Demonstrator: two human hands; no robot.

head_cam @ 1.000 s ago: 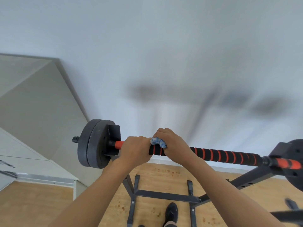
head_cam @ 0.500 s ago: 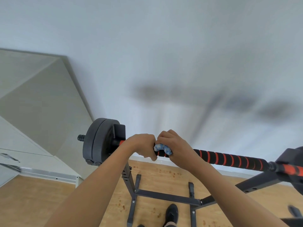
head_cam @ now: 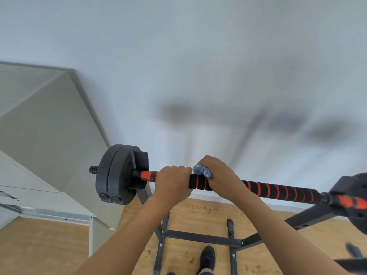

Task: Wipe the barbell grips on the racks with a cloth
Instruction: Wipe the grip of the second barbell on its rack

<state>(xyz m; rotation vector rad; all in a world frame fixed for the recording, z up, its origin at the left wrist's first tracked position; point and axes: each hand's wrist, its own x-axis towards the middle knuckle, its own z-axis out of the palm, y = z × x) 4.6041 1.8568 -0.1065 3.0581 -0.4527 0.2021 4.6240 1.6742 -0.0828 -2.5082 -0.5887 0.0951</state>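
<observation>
The biggest thing I see is the white wall point(head_cam: 198, 56) in front of me, with soft grey shadows on it. Under it is the wood floor point(head_cam: 39, 245). On my left a big grey board point(head_cam: 49, 135) leans up by the wall.

The dark metal rack point(head_cam: 200, 238) stands on the floor by the wall. The long barbell point(head_cam: 297, 193) lies across the top of the rack, going from my left to my right and a bit tilted in my view. On its left end are round black weights point(head_cam: 113, 173), just past the rack's holder. One more black weight point(head_cam: 357, 183) is at the far right edge, and I can only see part of it.

The grip point(head_cam: 198, 182) on the bar is black with orange rings.

My left hand point(head_cam: 171, 182) is on the grip near the left weights. Its fingers are curled over the top and hold the bar tight. My right hand point(head_cam: 220, 173) is just beside it, with a small gap of grip between them. Its fingers are curled round the cloth and press it on the grip.

My black shoe point(head_cam: 207, 257) is on the floor, inside the rack's legs.

The cloth point(head_cam: 201, 170) is small, blue and white, and bunched up. It pokes out of my right hand on top of the grip.
</observation>
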